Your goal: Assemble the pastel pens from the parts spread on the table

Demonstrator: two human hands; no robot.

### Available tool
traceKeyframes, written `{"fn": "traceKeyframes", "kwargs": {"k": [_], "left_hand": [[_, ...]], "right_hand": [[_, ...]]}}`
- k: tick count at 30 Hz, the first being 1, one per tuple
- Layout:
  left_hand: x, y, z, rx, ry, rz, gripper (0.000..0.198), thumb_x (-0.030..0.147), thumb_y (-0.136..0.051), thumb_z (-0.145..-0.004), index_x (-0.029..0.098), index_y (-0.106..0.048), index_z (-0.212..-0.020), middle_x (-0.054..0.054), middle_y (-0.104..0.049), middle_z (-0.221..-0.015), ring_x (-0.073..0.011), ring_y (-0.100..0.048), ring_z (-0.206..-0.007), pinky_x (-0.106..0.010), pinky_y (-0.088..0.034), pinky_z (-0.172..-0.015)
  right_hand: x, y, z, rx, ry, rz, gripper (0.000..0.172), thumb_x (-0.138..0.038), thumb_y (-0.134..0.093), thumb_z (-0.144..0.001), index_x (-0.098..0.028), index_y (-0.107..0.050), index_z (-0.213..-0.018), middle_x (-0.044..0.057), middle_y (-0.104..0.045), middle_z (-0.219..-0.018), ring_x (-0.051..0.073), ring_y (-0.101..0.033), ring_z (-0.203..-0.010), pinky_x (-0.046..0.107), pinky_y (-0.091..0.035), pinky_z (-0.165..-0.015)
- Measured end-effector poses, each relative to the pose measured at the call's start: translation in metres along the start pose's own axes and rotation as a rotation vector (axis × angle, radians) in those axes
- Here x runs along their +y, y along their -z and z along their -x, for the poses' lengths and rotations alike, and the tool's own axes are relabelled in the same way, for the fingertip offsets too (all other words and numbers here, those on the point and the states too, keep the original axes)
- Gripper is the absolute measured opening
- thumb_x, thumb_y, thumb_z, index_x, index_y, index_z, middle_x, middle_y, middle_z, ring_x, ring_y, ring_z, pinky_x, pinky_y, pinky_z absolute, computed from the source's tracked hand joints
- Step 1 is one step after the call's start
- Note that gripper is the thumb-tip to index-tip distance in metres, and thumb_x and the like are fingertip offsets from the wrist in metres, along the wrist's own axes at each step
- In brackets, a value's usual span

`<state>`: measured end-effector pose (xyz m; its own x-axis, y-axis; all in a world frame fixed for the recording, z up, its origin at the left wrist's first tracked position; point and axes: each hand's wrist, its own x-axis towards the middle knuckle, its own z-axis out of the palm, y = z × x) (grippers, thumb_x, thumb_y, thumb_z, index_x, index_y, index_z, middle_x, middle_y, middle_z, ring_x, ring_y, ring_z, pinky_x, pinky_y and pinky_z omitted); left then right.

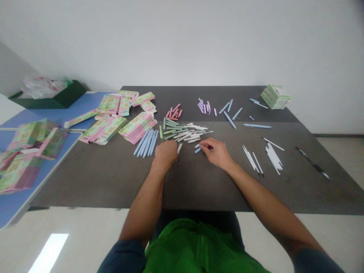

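- Wearing a green mesh vest (196, 248), close to a dark table (184, 189).
- Reaching with the left hand (165, 152) beside a white barrel (179, 148); with fingertips hidden, impossible to tell the grip.
- Pinching fingertips together with the right hand (215, 151) at short blue pieces (197, 148); unclear whether gripping one.
- Left of both, light-blue barrels (146, 143).
- Just beyond, white pieces (189, 135) and green pieces (176, 131).
- Farther, red pieces (174, 112), then purple pieces (204, 107).

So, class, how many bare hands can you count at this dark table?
2: the left hand, beside a white piece, and the right hand, close to short light-blue pieces. Both are plain to see; no other shows.
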<state>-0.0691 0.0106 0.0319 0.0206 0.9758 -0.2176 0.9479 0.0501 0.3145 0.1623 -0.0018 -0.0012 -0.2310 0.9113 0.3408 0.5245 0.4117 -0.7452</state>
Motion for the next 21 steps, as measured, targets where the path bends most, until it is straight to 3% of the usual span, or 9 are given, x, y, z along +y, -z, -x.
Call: {"fn": "traceKeyframes", "kwargs": {"k": [4,7,11,16,21], "left_hand": [[0.002,0.004,-0.003,0.003,-0.041,-0.052,0.019,0.017,-0.068,-0.068,0.016,-0.079,-0.084,-0.019,-0.074,-0.087,-0.0316,-0.071,-0.09,-0.036,-0.051,-0.082],[0.005,0.013,-0.006,0.042,-0.119,0.08,0.015,0.021,-0.063,-0.071,0.016,-0.077,-0.073,-0.012,-0.073,-0.075,-0.0258,-0.068,-0.078,-0.032,-0.048,-0.075],[0.017,0.012,-0.009,0.115,-0.216,0.575,0.019,0.028,-0.063,-0.075,0.016,-0.077,-0.079,-0.004,-0.07,-0.07,-0.0167,-0.061,-0.066,-0.027,-0.044,-0.065],[0.038,-0.012,-0.008,0.024,-0.248,1.223,0.029,0.038,-0.076,-0.071,0.014,-0.073,-0.086,-0.001,-0.066,-0.068,-0.011,-0.055,-0.06,-0.024,-0.043,-0.059],[0.048,-0.022,-0.007,-0.011,-0.232,1.417,0.034,0.038,-0.082,-0.067,0.013,-0.073,-0.088,-0.004,-0.069,-0.076,-0.0121,-0.06,-0.067,-0.025,-0.048,-0.065]], "right_hand": [[0.0,0.0,0.0,0.005,-0.009,-0.006,0.017,-0.031,-0.061,-0.091,-0.022,-0.075,-0.092,0.003,-0.066,-0.079,0.017,-0.06,-0.072,0.03,-0.047,-0.07],[0.001,0.0,0.0,0.033,-0.059,-0.049,0.018,-0.034,-0.062,-0.091,-0.022,-0.074,-0.094,0.002,-0.068,-0.079,0.017,-0.061,-0.072,0.03,-0.048,-0.071],[-0.001,0.002,0.001,0.075,-0.128,-0.155,0.023,-0.04,-0.061,-0.091,-0.021,-0.073,-0.099,0.002,-0.071,-0.082,0.016,-0.061,-0.07,0.03,-0.049,-0.07],[-0.007,0.008,0.001,0.195,-0.116,-0.203,0.024,-0.041,-0.062,-0.09,-0.022,-0.072,-0.1,0.004,-0.07,-0.087,0.017,-0.061,-0.075,0.03,-0.05,-0.071],[-0.008,0.01,0.0,0.253,-0.129,-0.248,0.023,-0.042,-0.062,-0.09,-0.023,-0.071,-0.099,0.004,-0.068,-0.084,0.018,-0.062,-0.075,0.031,-0.051,-0.071]]}}
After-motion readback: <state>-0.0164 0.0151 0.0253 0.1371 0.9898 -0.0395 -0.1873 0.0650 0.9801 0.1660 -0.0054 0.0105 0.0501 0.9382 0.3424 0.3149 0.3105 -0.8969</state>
